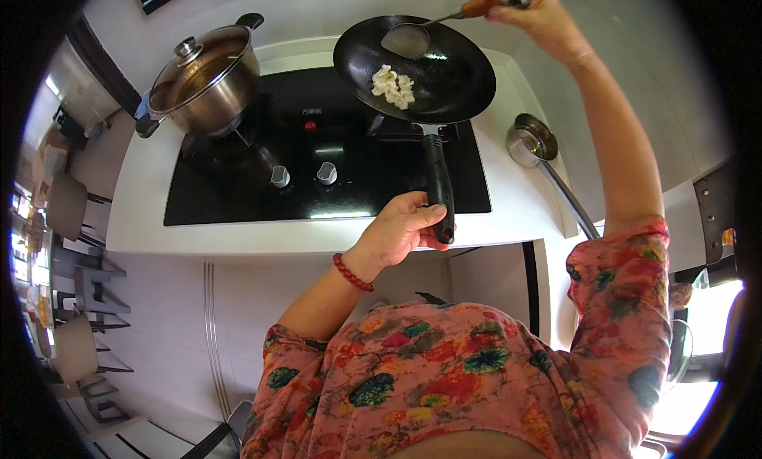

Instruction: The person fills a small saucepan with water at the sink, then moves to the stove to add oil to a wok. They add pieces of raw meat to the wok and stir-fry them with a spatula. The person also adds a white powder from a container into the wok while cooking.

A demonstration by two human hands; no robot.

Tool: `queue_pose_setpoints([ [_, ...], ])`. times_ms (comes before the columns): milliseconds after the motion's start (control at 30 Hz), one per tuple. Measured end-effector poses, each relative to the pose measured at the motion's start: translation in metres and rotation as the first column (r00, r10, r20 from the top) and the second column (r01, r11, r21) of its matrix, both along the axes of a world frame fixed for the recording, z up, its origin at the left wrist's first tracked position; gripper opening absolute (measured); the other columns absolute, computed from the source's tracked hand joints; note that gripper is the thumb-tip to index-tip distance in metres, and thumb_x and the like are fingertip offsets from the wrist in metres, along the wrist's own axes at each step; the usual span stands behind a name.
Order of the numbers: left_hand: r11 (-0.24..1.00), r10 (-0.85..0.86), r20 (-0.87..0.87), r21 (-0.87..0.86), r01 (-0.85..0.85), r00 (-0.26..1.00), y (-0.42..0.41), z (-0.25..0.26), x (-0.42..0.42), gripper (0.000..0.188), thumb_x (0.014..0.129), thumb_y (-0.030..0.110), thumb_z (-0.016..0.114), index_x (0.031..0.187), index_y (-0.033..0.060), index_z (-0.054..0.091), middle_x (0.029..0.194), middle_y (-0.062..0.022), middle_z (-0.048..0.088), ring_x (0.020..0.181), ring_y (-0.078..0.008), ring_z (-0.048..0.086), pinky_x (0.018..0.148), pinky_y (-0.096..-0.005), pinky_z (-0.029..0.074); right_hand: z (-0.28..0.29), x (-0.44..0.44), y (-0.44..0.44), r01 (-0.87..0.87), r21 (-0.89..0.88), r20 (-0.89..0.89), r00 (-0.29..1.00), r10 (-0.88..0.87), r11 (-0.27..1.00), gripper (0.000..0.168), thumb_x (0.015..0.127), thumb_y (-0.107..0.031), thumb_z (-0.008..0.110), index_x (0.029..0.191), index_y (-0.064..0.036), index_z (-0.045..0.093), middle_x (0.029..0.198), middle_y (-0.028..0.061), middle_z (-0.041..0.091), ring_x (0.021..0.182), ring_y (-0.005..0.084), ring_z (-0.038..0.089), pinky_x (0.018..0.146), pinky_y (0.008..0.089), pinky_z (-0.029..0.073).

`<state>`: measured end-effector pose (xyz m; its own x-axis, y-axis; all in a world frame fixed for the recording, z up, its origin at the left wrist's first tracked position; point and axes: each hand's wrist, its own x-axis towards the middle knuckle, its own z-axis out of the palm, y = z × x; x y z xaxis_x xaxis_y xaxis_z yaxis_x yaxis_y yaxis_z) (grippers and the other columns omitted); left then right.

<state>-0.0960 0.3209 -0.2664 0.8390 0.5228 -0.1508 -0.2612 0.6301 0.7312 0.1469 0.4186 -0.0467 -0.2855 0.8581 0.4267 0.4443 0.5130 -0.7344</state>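
My left hand grips the black handle of a dark wok, which sits over the right side of the hob. A small heap of pale, cream-coloured food pieces lies low on the left inside the wok. Raised at the upper right, my right hand holds a metal spatula by its brown-and-grey grip. The spatula's broad blade is over the far inner wall of the wok, above the food. Whether blade and wok touch, I cannot tell.
A steel pot with a glass lid stands on the left of the black glass hob. Two knobs are at the hob's front. A long-handled metal ladle rests on the white counter at right. Chairs stand at far left.
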Motion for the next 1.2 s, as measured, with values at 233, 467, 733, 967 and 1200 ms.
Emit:
queue_pose_setpoints([
  [233,1.0,-0.003,0.0,0.005,0.003,1.0,0.0,0.003,0.003,0.017,0.089,0.016,0.053,0.098,0.0015,0.054,0.092,-0.016,0.062,0.078,-0.0224,0.061,0.069,-0.0336,0.052,-0.009,-0.011,-0.033,-0.009,0.061,0.275,0.961,-0.008,0.998,0.015,0.083,0.001,0.057,0.096,-0.005,0.061,0.108,0.0051,0.059,0.099,0.0122,0.056,0.092,0.0255,0.045],
  [467,1.0,-0.017,-0.004,0.009,0.017,1.0,0.0,0.002,0.004,0.019,0.089,0.018,0.054,0.098,0.0008,0.054,0.091,-0.0162,0.062,0.08,-0.0228,0.062,0.071,-0.0352,0.053,0.072,-0.056,-0.096,0.135,-0.012,0.328,0.937,-0.124,0.991,0.018,0.073,0.006,0.063,0.091,0.001,0.061,0.091,0.012,0.065,0.08,0.0146,0.062,0.072,0.0235,0.05],
  [733,1.0,0.005,-0.012,0.013,-0.005,1.0,0.0,0.002,0.001,0.022,0.088,0.018,0.055,0.099,-0.0002,0.053,0.092,-0.016,0.062,0.081,-0.0226,0.062,0.072,-0.0371,0.053,0.029,-0.033,-0.049,0.194,-0.049,0.158,0.97,-0.185,0.98,0.016,0.075,0.004,0.06,0.091,0.005,0.059,0.083,0.0101,0.064,0.075,0.0137,0.062,0.069,0.0237,0.051],
  [967,1.0,-0.011,0.007,0.017,0.011,1.0,0.0,0.003,0.002,0.021,0.089,0.018,0.055,0.099,-0.0009,0.052,0.092,-0.016,0.061,0.081,-0.0231,0.062,0.071,-0.0358,0.053,-0.017,-0.024,-0.03,0.231,0.18,0.24,0.932,-0.271,0.956,0.014,0.076,0.006,0.057,0.09,0.005,0.06,0.082,0.0106,0.065,0.078,0.0149,0.061,0.07,0.0263,0.049],
  [1200,1.0,-0.015,-0.011,-0.004,0.015,1.0,0.002,0.002,0.002,0.021,0.089,0.017,0.055,0.098,-0.0014,0.052,0.092,-0.0162,0.061,0.081,-0.0232,0.062,0.071,-0.0351,0.053,0.014,-0.048,-0.058,0.165,0.033,0.105,0.98,-0.168,0.986,0.015,0.075,0.002,0.061,0.09,0.004,0.06,0.084,0.0093,0.066,0.078,0.0136,0.062,0.072,0.0233,0.05],
])
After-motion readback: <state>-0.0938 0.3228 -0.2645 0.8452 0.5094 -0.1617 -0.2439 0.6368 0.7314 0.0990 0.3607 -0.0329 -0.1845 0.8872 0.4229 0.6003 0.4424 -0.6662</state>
